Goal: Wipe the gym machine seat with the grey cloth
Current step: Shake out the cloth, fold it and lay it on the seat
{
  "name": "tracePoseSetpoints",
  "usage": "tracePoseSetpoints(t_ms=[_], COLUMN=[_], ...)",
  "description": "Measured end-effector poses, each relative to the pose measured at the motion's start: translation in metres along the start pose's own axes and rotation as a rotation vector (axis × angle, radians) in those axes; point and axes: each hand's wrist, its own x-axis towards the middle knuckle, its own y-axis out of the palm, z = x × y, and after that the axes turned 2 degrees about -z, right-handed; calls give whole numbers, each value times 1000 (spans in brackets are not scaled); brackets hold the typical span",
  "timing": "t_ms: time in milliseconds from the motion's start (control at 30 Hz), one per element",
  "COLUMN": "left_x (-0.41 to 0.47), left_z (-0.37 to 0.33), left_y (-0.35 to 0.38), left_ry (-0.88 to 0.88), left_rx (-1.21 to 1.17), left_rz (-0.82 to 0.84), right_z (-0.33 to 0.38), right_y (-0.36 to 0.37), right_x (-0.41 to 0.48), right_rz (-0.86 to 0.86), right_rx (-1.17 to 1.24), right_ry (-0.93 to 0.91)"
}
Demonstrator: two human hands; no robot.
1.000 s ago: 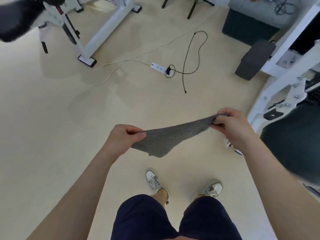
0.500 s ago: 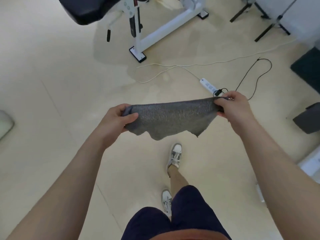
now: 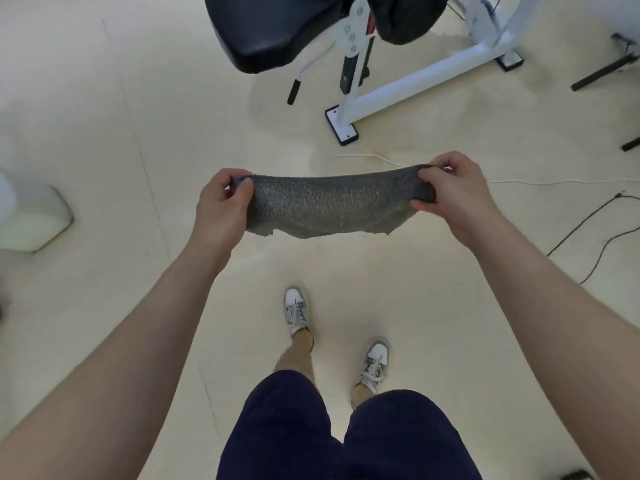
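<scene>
A grey cloth (image 3: pixel 329 206) hangs stretched in the air between my two hands, above the beige floor. My left hand (image 3: pixel 221 206) pinches its left top corner. My right hand (image 3: pixel 453 192) pinches its right top corner. The black padded gym machine seat (image 3: pixel 266 29) stands ahead at the top of the view, on a white metal frame (image 3: pixel 422 77). The cloth is well short of the seat and does not touch it. A round black pad (image 3: pixel 408 15) sits right of the seat.
A white cable (image 3: pixel 367 157) and a black cable (image 3: pixel 588 223) lie on the floor to the right. A pale box-like object (image 3: pixel 31 216) stands at the left edge. Black stand legs (image 3: pixel 602 71) reach in at the far right. My feet in white shoes (image 3: pixel 298 310) are below.
The view has swung and drawn closer to the seat, which now fills the top centre. Both hands still hold the cloth, now spread wider and flatter between them.
</scene>
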Motion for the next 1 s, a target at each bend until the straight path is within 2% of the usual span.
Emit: tracePoseSetpoints(t_ms=[233,533,767,1000], left_x=[155,359,480,571], left_z=[-18,-26,-69,-95], left_y=[-32,-60,-42,-10], left_ry=[107,169,309,265], left_rx=[99,142,137,170], left_rz=[-106,-92,-108,-268], right_z=[64,132,192,214], right_y=[120,260,303,334], right_x=[96,227,311,395], right_rz=[23,-65,-123,-152], right_rx=[-196,-263,-335,-283], right_ry=[-180,-212,-336,-304])
